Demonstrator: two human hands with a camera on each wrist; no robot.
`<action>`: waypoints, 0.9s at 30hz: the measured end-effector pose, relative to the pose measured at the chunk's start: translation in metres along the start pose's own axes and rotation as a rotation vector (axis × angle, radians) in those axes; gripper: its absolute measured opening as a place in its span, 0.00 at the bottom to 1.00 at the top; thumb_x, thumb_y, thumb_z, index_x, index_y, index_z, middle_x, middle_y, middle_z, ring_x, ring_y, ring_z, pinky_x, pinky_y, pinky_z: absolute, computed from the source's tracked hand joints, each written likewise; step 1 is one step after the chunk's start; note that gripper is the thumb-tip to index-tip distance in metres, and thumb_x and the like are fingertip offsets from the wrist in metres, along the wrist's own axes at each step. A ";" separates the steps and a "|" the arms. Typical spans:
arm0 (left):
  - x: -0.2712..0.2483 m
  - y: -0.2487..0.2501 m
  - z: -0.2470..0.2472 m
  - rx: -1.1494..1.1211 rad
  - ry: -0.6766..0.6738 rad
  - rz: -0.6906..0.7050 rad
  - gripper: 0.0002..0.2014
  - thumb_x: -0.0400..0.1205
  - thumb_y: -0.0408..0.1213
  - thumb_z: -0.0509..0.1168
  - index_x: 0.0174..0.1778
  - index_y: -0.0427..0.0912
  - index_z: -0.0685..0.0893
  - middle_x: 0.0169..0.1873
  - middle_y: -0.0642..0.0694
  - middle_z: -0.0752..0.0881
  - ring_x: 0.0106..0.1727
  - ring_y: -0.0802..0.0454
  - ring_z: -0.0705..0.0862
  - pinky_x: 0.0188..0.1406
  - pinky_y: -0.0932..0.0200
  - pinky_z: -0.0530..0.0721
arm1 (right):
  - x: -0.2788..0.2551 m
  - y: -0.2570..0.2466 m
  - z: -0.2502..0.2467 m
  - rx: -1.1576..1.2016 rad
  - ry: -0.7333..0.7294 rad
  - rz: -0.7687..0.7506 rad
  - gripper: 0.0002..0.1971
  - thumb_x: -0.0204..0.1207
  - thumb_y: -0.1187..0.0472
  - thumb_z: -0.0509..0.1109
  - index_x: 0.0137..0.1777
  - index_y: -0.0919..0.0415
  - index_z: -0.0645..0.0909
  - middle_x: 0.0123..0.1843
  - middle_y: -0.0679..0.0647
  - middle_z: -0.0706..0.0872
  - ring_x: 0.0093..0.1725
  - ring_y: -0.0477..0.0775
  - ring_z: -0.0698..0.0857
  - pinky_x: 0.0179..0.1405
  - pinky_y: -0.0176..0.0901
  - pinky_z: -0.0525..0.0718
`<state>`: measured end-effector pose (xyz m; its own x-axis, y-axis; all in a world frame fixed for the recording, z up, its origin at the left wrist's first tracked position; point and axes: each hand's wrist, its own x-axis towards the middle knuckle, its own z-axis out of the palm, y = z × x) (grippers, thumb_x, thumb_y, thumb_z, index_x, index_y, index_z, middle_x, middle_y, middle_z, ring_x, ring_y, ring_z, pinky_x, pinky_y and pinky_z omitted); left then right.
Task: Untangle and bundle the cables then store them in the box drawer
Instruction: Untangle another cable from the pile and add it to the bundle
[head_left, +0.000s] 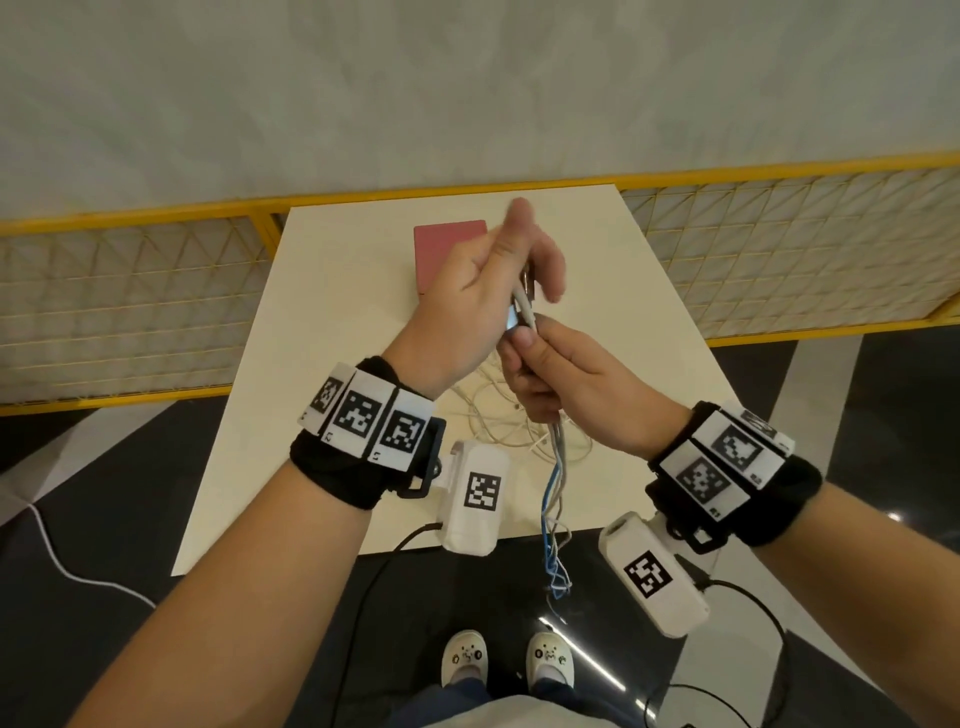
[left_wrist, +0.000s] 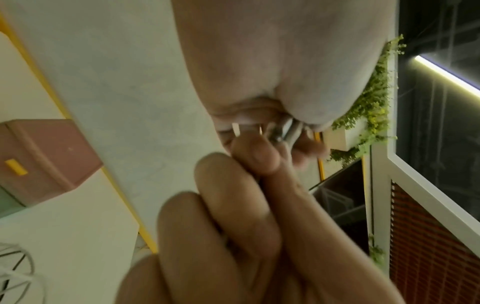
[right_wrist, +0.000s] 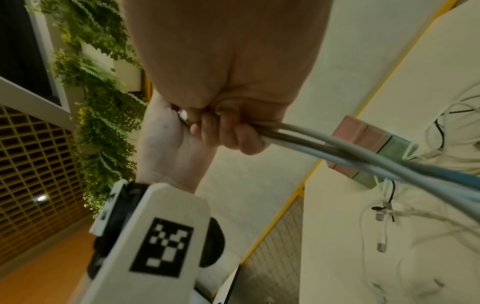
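Above the table, both hands hold a bundle of grey, white and blue cables (head_left: 555, 488). My right hand (head_left: 524, 364) grips it in a fist, and the loose ends hang below it past the table's front edge. My left hand (head_left: 524, 283) pinches the top of the bundle, with metal plugs showing at its fingers (left_wrist: 306, 144). In the right wrist view my right hand (right_wrist: 223, 131) is wrapped round the cables (right_wrist: 324, 144). The pink box with drawers (head_left: 447, 244) stands at the back of the table, partly hidden by the left hand. Its drawer with a yellow handle (left_wrist: 15, 167) looks closed.
A tangle of white cables (head_left: 498, 421) lies on the cream table (head_left: 337, 364) under my hands, with several plugs (right_wrist: 381, 244) among it. A yellow mesh fence (head_left: 779, 249) runs behind the table. Black leads trail on the dark floor (head_left: 753, 597) by my feet.
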<state>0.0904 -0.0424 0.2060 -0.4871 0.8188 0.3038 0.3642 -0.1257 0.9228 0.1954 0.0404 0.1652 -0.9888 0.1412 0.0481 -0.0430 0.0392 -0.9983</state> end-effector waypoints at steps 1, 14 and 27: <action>-0.001 -0.001 -0.003 -0.066 -0.003 -0.033 0.29 0.92 0.46 0.37 0.52 0.42 0.85 0.40 0.45 0.87 0.46 0.43 0.86 0.50 0.50 0.82 | 0.000 0.000 -0.001 -0.012 0.020 -0.002 0.15 0.88 0.58 0.45 0.41 0.61 0.66 0.30 0.52 0.61 0.27 0.48 0.57 0.27 0.48 0.54; -0.009 -0.016 -0.015 -0.157 0.176 -0.005 0.24 0.67 0.23 0.80 0.55 0.36 0.77 0.41 0.37 0.82 0.41 0.51 0.85 0.46 0.58 0.88 | 0.005 0.014 -0.009 0.007 0.112 -0.085 0.15 0.86 0.56 0.49 0.46 0.61 0.74 0.28 0.52 0.74 0.26 0.53 0.73 0.29 0.46 0.74; -0.003 -0.013 -0.016 0.095 0.070 0.180 0.15 0.85 0.31 0.64 0.68 0.38 0.83 0.59 0.43 0.79 0.61 0.54 0.80 0.61 0.61 0.83 | 0.002 0.013 -0.006 -0.012 0.107 -0.040 0.15 0.88 0.59 0.48 0.41 0.63 0.69 0.29 0.52 0.64 0.27 0.50 0.63 0.29 0.42 0.72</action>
<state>0.0746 -0.0519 0.1964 -0.4599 0.7467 0.4806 0.5222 -0.2104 0.8265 0.1939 0.0468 0.1522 -0.9655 0.2438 0.0913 -0.0794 0.0581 -0.9951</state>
